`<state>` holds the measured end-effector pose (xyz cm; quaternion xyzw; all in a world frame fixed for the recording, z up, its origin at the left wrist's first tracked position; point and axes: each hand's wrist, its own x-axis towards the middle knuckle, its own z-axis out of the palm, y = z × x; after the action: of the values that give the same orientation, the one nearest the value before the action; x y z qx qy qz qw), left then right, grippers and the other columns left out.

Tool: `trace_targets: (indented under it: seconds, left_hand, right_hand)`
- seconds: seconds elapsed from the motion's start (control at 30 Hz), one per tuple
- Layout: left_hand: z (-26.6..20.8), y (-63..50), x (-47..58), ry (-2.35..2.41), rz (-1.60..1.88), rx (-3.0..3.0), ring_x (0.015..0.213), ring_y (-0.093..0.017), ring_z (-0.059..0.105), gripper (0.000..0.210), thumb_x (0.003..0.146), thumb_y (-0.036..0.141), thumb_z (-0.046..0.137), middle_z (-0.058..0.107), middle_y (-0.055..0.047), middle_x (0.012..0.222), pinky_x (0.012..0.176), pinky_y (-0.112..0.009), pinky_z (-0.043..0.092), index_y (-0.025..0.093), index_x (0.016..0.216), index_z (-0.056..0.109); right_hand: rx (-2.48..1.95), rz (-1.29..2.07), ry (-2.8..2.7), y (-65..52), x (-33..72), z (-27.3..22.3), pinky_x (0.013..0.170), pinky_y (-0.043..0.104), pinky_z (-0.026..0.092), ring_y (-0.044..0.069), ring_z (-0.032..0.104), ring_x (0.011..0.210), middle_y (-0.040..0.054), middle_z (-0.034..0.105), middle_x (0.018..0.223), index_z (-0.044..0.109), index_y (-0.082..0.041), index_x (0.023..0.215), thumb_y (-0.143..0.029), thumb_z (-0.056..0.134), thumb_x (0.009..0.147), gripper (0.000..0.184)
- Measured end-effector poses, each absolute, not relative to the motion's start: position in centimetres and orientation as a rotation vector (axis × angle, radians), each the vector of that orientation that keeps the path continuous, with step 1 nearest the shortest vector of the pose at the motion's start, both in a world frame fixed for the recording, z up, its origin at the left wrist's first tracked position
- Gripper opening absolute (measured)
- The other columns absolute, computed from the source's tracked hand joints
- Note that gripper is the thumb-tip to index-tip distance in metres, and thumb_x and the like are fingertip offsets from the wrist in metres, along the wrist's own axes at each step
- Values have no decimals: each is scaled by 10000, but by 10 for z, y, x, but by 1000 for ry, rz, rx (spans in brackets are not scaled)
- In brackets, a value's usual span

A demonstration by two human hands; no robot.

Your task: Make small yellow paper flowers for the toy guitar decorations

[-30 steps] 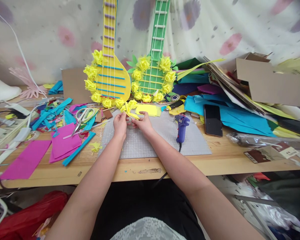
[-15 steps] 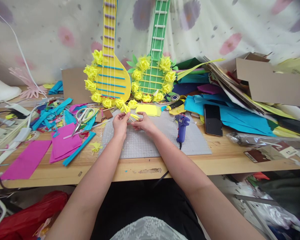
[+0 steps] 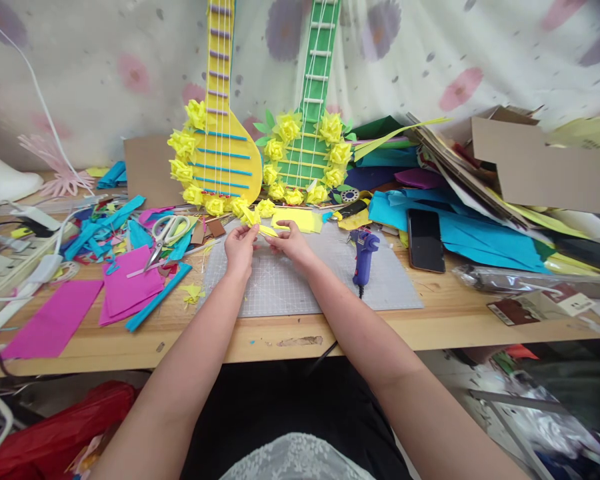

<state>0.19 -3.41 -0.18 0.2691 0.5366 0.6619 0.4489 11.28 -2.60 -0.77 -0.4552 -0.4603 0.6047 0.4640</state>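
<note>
Floral-print fabric hangs behind a wooden counter, on which a gray gridded cutting mat lies flat. Both hands are positioned above the rear left portion of the mat, close together with a narrow gap between them. Left hand: thumb and fingers pinched on the left part of a yellow paper piece. Right hand: fingertips pinched on the right end of the same piece, which bridges the gap. Yellow sheets lie just behind the right hand. A blue glue gun rests on the right side of the mat; a black phone lies farther right. Scissors lie left of the mat, near magenta sheets. Behind the hands, a yellow instrument model and a green instrument model stand upright, both trimmed with yellow paper flowers.
</note>
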Motion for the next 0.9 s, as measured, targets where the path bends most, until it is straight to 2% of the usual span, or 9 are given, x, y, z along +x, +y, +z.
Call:
trace_targets:
  seconds: [0.3, 0.37, 0.47, 0.53, 0.6, 0.67, 0.73, 0.9]
  left_hand:
    - [-2, -30, -5, 1326, 1700, 603, 526, -46, 452, 335, 497, 318, 741, 539, 24, 660, 454, -169, 370, 151, 699, 532]
    - [-1, -27, -12, 1338, 1743, 564, 526, -41, 449, 346, 490, 328, 741, 531, 26, 670, 450, -162, 368, 156, 695, 521]
    - [1, -24, -23, 1367, 1791, 529, 534, -40, 448, 348, 495, 341, 733, 526, 24, 690, 447, -160, 366, 157, 692, 514]
    - [2, -24, -26, 1393, 1808, 548, 538, -41, 445, 335, 504, 334, 725, 524, 23, 690, 446, -160, 364, 156, 695, 515]
    - [3, -25, -26, 1417, 1802, 592, 533, -42, 438, 319, 513, 317, 718, 517, 28, 671, 446, -162, 363, 156, 698, 513]
    - [4, -27, -22, 1439, 1755, 651, 518, -43, 430, 306, 519, 300, 712, 508, 38, 642, 440, -164, 356, 156, 696, 507]
    - [3, -30, -16, 1458, 1672, 721, 499, -46, 423, 299, 519, 292, 710, 497, 46, 609, 426, -167, 346, 157, 688, 502]
    - [1, -34, -6, 1455, 1492, 857, 476, -61, 416, 343, 490, 348, 733, 471, 52, 556, 389, -174, 338, 163, 679, 515]
  right_hand:
    - [-1120, 1401, -1230, -20, 120, -7, 469, 171, 411, 50, 479, 468, -123, 512, 537, 392, -195, 946, -123, 675, 521, 516]
    - [-1118, 1435, -1348, -20, 130, -2, 467, 180, 408, 56, 477, 459, -113, 519, 531, 428, -190, 927, -112, 665, 529, 470]
    - [-997, 1679, -1541, -23, 144, 7, 481, 202, 407, 67, 488, 470, -60, 540, 558, 522, -147, 845, -138, 669, 554, 326]
    - [-800, 1858, -1531, -26, 146, 12, 560, 226, 440, 74, 512, 547, -21, 562, 641, 553, -138, 819, -198, 651, 613, 236]
    - [-669, 1902, -1410, -30, 141, 14, 607, 239, 444, 83, 522, 612, -6, 557, 699, 543, -151, 794, -241, 616, 658, 179]
    - [-655, 1851, -1326, -33, 131, 14, 579, 224, 417, 74, 490, 596, -15, 531, 705, 498, -167, 766, -223, 570, 678, 127]
    - [-774, 1736, -1354, -34, 122, 12, 505, 188, 337, 51, 386, 511, -53, 441, 624, 460, -176, 744, -182, 511, 677, 84]
    - [-1073, 1165, -1622, -31, 116, 5, 504, 194, 266, 63, 284, 495, -85, 306, 563, 427, -204, 804, -227, 497, 669, 153]
